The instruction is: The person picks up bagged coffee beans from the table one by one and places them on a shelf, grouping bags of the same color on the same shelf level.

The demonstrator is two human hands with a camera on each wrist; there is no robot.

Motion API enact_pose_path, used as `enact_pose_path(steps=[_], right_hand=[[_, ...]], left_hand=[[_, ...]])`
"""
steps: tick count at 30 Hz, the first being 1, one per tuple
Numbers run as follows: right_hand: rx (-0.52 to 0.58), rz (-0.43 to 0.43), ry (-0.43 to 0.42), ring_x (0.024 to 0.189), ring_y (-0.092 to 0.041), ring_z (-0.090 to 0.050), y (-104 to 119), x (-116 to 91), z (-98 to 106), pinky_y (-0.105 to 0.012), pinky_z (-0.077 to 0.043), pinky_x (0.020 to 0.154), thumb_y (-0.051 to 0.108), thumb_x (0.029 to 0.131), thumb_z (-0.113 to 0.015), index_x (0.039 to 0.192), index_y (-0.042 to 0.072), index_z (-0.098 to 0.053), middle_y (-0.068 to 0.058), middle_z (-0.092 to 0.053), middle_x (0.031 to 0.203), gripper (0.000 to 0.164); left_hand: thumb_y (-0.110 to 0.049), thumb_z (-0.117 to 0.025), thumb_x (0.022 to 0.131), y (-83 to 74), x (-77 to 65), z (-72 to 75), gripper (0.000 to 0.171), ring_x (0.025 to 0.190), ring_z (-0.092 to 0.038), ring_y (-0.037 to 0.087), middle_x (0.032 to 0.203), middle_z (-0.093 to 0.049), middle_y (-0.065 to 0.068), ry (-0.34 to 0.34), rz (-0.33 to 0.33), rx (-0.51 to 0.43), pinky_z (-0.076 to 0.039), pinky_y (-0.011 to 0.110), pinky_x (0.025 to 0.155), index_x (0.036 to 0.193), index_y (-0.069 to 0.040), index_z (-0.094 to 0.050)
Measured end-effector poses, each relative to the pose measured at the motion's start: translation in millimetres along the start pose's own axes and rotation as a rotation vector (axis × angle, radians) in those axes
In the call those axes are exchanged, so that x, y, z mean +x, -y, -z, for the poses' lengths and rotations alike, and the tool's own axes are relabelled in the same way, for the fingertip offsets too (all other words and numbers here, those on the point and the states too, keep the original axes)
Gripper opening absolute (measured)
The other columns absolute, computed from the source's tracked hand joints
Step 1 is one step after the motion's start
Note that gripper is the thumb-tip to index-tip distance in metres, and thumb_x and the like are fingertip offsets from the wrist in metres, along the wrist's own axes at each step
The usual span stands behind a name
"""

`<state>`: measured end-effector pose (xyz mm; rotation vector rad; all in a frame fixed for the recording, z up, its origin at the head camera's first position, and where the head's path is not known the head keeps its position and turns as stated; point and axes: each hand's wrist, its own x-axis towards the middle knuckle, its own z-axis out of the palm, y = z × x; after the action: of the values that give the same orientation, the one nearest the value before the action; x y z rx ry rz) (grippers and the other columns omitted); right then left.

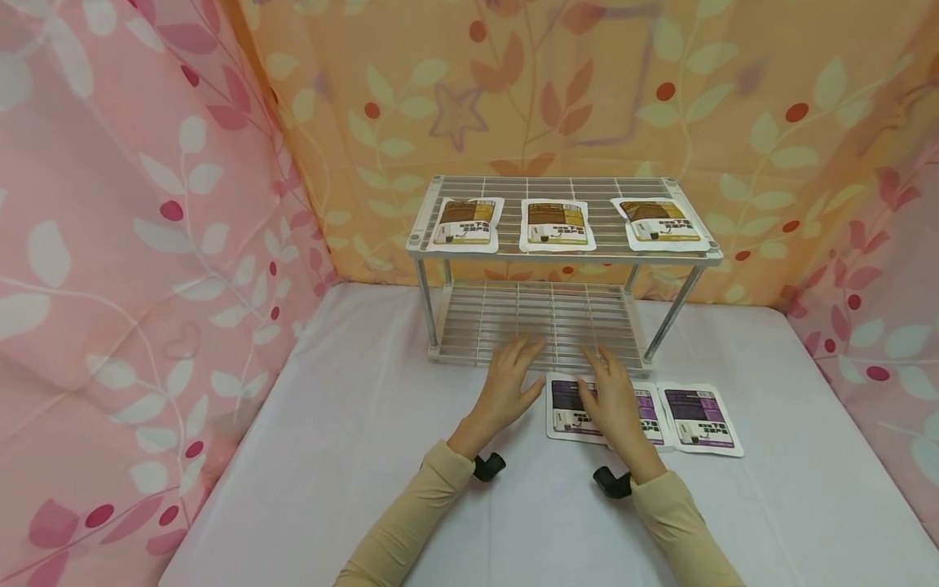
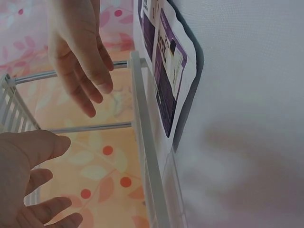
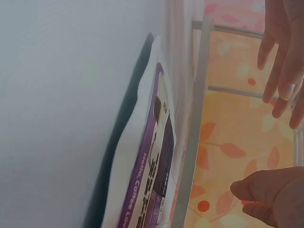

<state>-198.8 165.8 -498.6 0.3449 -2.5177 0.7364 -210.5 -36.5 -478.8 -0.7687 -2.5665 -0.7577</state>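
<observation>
My left hand, with its fingers spread and nothing in them, is in front of the two-tier white wire rack, left of the purple-and-white pouches. My right hand is also empty with fingers apart; in the head view it overlaps the left pouch and partly covers the middle pouch. Beside them lies the right pouch, flat on the table. In the left wrist view the left thumb shows apart from the pouches; the right wrist view shows the right thumb likewise apart from them.
On the rack's top shelf lie three brown-and-yellow pouches: left, middle and right. The lower shelf is bare wire. White cloth covers the table, and patterned curtains hang behind and at both sides.
</observation>
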Motion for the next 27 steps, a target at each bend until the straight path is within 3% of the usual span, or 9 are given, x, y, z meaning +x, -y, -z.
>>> enact_pose_path(steps=[13, 20, 27], right_hand=[[0.037, -0.057, 0.064, 0.118, -0.049, -0.040, -10, -7, 7, -0.064, -0.037, 0.090, 0.009, 0.084, -0.065, 0.132, -0.001, -0.047, -0.032, -0.042, 0.132, 0.053], [0.059, -0.076, 0.103, 0.114, -0.046, -0.041, -17, -11, 9, -0.061, -0.037, 0.091, 0.009, 0.085, -0.064, 0.133, -0.003, -0.045, -0.030, -0.046, 0.127, 0.052], [0.065, -0.078, 0.138, 0.106, -0.045, -0.045, -22, -15, 12, -0.057, -0.039, 0.088, 0.008, 0.085, -0.063, 0.132, -0.006, -0.045, -0.031, -0.052, 0.120, 0.052]], left_hand=[[-0.026, -0.065, 0.086, -5.7, -3.1, -8.7, 0.064, 0.130, -0.039, 0.028, 0.141, -0.040, 0.012, 0.067, 0.020, -0.002, -0.026, 0.060, 0.105, 0.142, -0.015, -0.037], [-0.025, -0.066, 0.086, -8.0, -6.3, -14.5, 0.064, 0.126, -0.044, 0.030, 0.138, -0.044, 0.015, 0.135, 0.055, -0.028, -0.036, 0.047, 0.103, 0.142, -0.012, -0.037], [-0.029, -0.062, 0.088, -11.3, -9.0, -19.4, 0.060, 0.125, -0.045, 0.027, 0.137, -0.047, 0.013, 0.230, 0.090, -0.015, -0.039, 0.043, 0.101, 0.140, -0.011, -0.039]])
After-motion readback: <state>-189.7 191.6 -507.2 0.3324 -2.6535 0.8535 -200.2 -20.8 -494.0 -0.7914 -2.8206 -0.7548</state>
